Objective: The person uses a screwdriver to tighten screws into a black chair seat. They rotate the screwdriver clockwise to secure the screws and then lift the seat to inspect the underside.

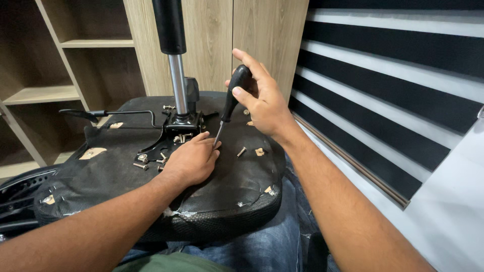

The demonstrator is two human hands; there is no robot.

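1. The screwdriver (229, 103) is standing nearly upright, leaning a little to the right, over the middle of the seat underside (101, 176). Its black handle is up, and its thin metal shaft is pointing down and to the left.
2. The right hand (264, 103) is wrapping around the handle — thumb pressing on the near side, index finger arching over the top, the remaining fingers curling behind it.
3. The left hand (190, 160) is lying knuckles-up on the black fabric, fingers bent and bunched at the screwdriver's tip. Whether it is pinching a screw there I cannot tell, as the fingertips are hiding the spot.
4. Just left of that hand, loose screws (142, 160) are lying scattered on the fabric; one more screw (241, 151) is lying just right of the tip.
5. Farther back, the black metal bracket (184, 123) is sitting on the seat, with the gas cylinder (174, 55) rising from it — chrome below, black above.
6. A thin black lever (108, 113) is running leftward from the bracket.
7. The seat is resting across the person's jeans (262, 247), near the bottom edge.
8. Wooden shelves (60, 65) are standing at the far left, and a striped black-and-white blind (393, 75) is filling the right.
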